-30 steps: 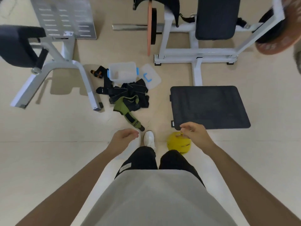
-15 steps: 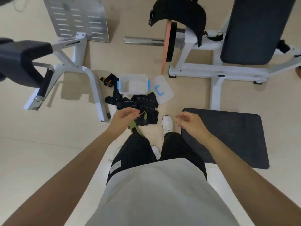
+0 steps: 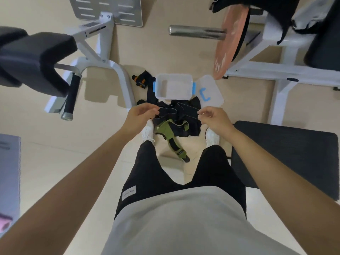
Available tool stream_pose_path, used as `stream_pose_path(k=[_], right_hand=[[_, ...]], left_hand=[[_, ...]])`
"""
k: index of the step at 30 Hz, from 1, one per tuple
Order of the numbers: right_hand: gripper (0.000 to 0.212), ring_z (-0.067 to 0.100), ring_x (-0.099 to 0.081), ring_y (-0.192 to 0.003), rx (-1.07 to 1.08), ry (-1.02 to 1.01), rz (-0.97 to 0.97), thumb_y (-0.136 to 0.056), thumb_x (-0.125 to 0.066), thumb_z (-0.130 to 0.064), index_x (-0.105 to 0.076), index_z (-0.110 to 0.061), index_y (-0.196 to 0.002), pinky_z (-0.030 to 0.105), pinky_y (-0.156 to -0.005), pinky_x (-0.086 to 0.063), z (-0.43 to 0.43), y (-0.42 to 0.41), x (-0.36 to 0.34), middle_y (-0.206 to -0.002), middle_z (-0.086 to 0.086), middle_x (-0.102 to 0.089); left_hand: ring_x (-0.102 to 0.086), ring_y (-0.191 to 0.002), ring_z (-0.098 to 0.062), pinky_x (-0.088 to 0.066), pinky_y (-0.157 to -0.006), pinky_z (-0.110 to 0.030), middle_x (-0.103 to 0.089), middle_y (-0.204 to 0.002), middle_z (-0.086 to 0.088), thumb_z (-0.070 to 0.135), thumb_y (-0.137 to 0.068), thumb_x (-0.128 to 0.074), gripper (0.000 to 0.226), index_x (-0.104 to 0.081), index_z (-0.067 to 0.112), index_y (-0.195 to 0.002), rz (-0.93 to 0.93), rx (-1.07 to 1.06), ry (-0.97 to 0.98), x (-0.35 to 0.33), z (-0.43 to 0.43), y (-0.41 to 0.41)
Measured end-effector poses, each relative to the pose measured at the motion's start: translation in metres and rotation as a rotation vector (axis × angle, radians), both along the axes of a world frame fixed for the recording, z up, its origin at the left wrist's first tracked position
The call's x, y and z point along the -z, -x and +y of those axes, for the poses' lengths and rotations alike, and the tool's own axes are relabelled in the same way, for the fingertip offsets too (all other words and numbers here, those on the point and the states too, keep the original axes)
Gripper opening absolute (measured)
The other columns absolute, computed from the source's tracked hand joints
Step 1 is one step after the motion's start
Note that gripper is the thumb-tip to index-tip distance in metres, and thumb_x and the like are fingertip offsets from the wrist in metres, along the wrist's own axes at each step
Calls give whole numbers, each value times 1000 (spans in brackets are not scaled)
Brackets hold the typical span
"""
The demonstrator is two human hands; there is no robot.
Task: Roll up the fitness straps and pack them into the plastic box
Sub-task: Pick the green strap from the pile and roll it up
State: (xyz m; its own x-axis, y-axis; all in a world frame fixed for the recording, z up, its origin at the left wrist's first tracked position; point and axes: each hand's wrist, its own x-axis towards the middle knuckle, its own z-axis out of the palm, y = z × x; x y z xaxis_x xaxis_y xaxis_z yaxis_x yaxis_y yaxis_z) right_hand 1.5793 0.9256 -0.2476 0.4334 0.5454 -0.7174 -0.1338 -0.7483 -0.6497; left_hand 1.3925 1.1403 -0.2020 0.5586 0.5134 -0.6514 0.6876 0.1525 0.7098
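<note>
A pile of black fitness straps (image 3: 184, 111) lies on the floor between my white shoes, with a green strap (image 3: 171, 131) on its near side. Just beyond it stands the clear plastic box (image 3: 173, 89) with blue clips, open and empty. Its lid (image 3: 211, 91) lies to the right. A small black and orange strap (image 3: 142, 80) sits left of the box. My left hand (image 3: 141, 115) and right hand (image 3: 213, 118) hover over the pile's left and right sides, fingers loosely curled, holding nothing.
A white machine leg (image 3: 119, 74) stands left of the box. An orange weight plate (image 3: 230, 39) on a steel bar (image 3: 196, 31) hangs to the right, with a white frame (image 3: 276, 107) behind. A black mat (image 3: 285, 155) lies on the right.
I have stepped forward to the strap pile, and it now lies between my feet. Both hands came over it. The yellow weight by my feet has left the view.
</note>
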Motion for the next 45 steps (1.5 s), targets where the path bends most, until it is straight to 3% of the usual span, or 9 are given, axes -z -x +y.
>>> stream_pose_path(k=[5, 9, 13, 18, 22, 29, 34, 39, 45], right_hand=[[20, 13, -65, -90, -61, 100, 8, -94, -66, -20, -71, -15, -113, 24, -84, -48, 44, 52, 102, -90, -4, -68], [21, 13, -65, -92, -100, 158, -4, -93, -68, -23, -71, -19, -113, 31, -91, -52, 61, 77, 234, -89, -6, -69], [43, 19, -62, -107, -191, 219, -92, -92, -71, -28, -60, -20, -133, 33, -94, -50, 51, 86, 394, -120, 2, -64], [64, 31, -41, -123, -441, 255, -264, -87, -75, -36, -50, -25, -145, 46, -103, -43, 20, 94, 550, -137, 7, -46], [41, 35, -54, -109, -513, 110, -374, -90, -72, -15, -65, -10, -130, 51, -93, -49, 12, 87, 610, -119, 15, -54], [12, 27, -69, -93, -428, 132, -299, -88, -76, -12, -77, -9, -100, 40, -90, -54, 33, 40, 598, -94, 8, -72], [26, 23, -57, -86, -215, 99, -143, -96, -67, -24, -72, 1, -104, 41, -85, -54, 20, 45, 540, -90, 18, -62], [26, 22, -59, -102, -77, -22, -131, -98, -65, -30, -72, -7, -107, 44, -104, -48, 22, 51, 470, -112, 16, -67], [28, 24, -73, -100, -77, -265, -175, -88, -77, -16, -71, -4, -113, 33, -90, -58, 25, 59, 371, -109, 14, -75]], left_hand=[[-66, -100, -11, -48, -95, -25, -74, -103, 2, 17, -97, -63, 16, -75, 14, -107, 131, 181, 36, 122, 58, 13], [-65, -106, -15, -49, -100, -32, -73, -107, 5, 25, -98, -62, 15, -74, 22, -105, 275, 350, 29, 274, 64, 25], [-65, -111, -25, -52, -97, -43, -70, -119, -2, 31, -97, -58, 28, -66, 21, -123, 395, 640, -30, 435, 47, 21], [-46, -133, -31, -43, -107, -46, -48, -148, -5, 48, -96, -62, 63, -41, 29, -152, 356, 1073, -314, 586, 28, 22], [-52, -127, -27, -45, -102, -43, -59, -137, -1, 38, -102, -57, 37, -61, 26, -137, 175, 1197, -387, 650, 31, 32], [-61, -95, -30, -41, -76, -35, -60, -86, 3, 28, -105, -54, 18, -66, 16, -100, 174, 1113, -273, 650, 49, -13], [-53, -92, -24, -39, -81, -33, -56, -86, -1, 32, -104, -56, 27, -65, 8, -98, 134, 958, -321, 579, 61, -24], [-60, -97, -26, -43, -84, -32, -66, -102, -11, 34, -101, -61, 32, -70, 4, -110, 19, 865, -468, 486, 73, -14], [-64, -93, -27, -53, -88, -42, -71, -95, -8, 38, -98, -65, 25, -73, 14, -100, -147, 580, -751, 372, 92, 4]])
